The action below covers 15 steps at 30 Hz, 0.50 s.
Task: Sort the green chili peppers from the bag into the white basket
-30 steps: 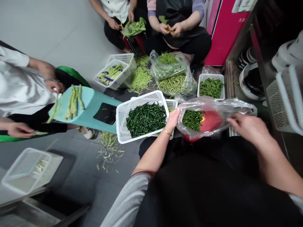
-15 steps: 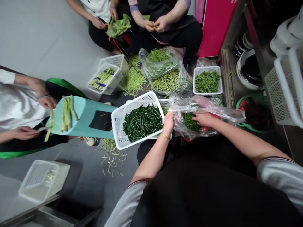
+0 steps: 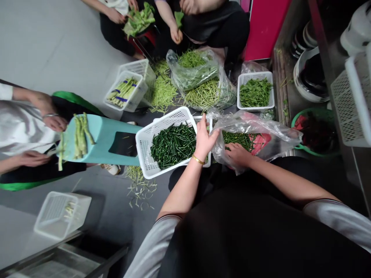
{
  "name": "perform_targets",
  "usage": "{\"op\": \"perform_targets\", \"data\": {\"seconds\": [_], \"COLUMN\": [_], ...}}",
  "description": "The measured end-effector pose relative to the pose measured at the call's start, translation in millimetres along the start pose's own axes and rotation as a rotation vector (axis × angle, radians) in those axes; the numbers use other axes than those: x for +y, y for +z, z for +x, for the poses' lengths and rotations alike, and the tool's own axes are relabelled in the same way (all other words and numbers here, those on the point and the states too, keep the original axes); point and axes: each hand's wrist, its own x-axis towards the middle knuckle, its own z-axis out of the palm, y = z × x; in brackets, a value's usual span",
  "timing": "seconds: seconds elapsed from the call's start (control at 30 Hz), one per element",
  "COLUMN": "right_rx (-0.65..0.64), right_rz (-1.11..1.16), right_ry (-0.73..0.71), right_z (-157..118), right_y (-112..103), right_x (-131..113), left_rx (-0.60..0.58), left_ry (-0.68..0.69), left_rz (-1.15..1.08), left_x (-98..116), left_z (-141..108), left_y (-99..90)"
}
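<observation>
A white basket (image 3: 145,168) of dark green chillies (image 3: 173,146) is at the centre, tilted a little. My left hand (image 3: 205,138), with a gold bracelet at the wrist, is between this basket and a clear plastic bag (image 3: 272,129); its fingers are apart, with the thumb near the bag's edge. Thin green pods or chillies (image 3: 239,139) and something red (image 3: 261,143) show inside the bag. Low at the bag's mouth, my right hand (image 3: 238,154) lies against the green pieces, fingers bent; whether it grips any is hidden.
To the left, a person's hands work over stalks on a turquoise stool (image 3: 101,127). Bags of green stems (image 3: 203,92) and a basket of leafy greens (image 3: 255,107) lie ahead. Two more people sit beyond. A green basin (image 3: 295,144) is at the right.
My left hand has opened and moved off the bag's edge. My right hand has shifted left and nearer to me, and the bag's mouth gapes wider. The bag's red contents show more.
</observation>
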Motion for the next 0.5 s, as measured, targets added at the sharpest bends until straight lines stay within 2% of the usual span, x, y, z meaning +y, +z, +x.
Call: {"op": "perform_targets", "data": {"seconds": [0.07, 0.13, 0.2, 0.27, 0.33, 0.37, 0.43, 0.5], "right_rx": [0.012, 0.053, -0.018, -0.163, -0.256, -0.271, -0.24, -0.193], "right_rz": [0.091, 0.15, 0.136, 0.07, 0.006, -0.001, 0.051, 0.162], "right_ry": [-0.009, 0.125, 0.333, 0.503, 0.606, 0.635, 0.633, 0.57], "right_z": [-5.5, -6.0, -1.2, 6.3, 13.3, 15.9, 18.8, 19.0], "right_y": [-20.0, -44.5, -63.9, -71.9, -67.8, -62.4, -48.7, -35.7], "right_x": [29.3, 65.9, 97.8, 117.1, 122.2, 120.7, 113.3, 104.6], "left_rx": [0.054, 0.0, -0.208, -0.469, -0.636, -0.654, -0.606, -0.532], "left_ry": [0.144, 0.304, 0.459, 0.524, 0.429, 0.34, 0.164, -0.012], "left_rz": [0.086, 0.123, 0.137, 0.203, 0.345, 0.418, 0.495, 0.494], "left_x": [23.2, 45.8, 59.2, 58.3, 44.8, 35.5, 16.7, 2.3], "left_z": [-4.8, -16.8, -30.0, -35.2, -25.3, -14.1, 18.3, 57.5], "left_y": [-5.7, -2.4, 13.1, 36.0, 56.0, 62.1, 64.9, 58.4]}}
